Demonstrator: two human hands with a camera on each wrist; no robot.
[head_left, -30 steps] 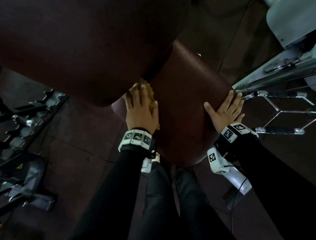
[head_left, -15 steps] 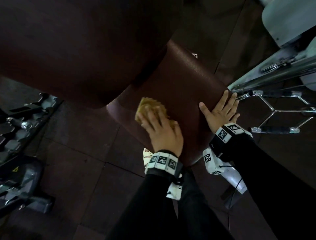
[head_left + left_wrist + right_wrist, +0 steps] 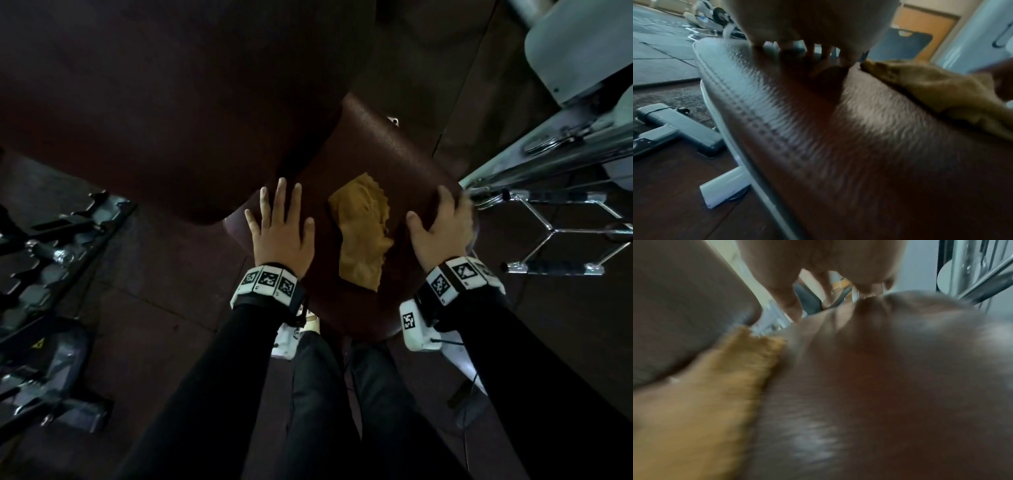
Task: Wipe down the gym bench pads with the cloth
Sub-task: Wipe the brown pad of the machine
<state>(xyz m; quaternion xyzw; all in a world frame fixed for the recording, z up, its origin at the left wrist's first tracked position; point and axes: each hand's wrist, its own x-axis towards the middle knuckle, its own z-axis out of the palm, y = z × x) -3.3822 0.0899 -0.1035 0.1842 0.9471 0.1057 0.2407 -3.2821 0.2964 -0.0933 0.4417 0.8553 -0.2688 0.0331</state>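
Cloth [image 3: 363, 233] lies crumpled and loose near the middle of the seat pad [image 3: 394, 154], held by neither hand. Left hand [image 3: 281, 233] rests flat on the pad at the cloth's 9 o'clock, fingers [image 3: 281, 195] straight and spread, nothing grasped; the left wrist view shows the fingertips touching the textured upholstery just beside the cloth's edge. Right hand [image 3: 442, 229] sits at the cloth's 3 o'clock on the pad's rim, fingers bent down over the edge of the surface, apparently gripping the pad itself, though the view is blurred. The larger back pad [image 3: 154, 102] rises at 11 o'clock, overhanging the seat. Metal frame [image 3: 548, 154] stands at 2 o'clock; floor [image 3: 154, 308] below. Judgement: the cloth looks light, soft and limp, so it will bunch and slide easily on the smooth vinyl. Best take-up is from above, palm over the thick central bunch, fingers gathering folds, not a pinch at the thin scalloped edge. The pad appears firm and fixed, and should tolerate pressure.
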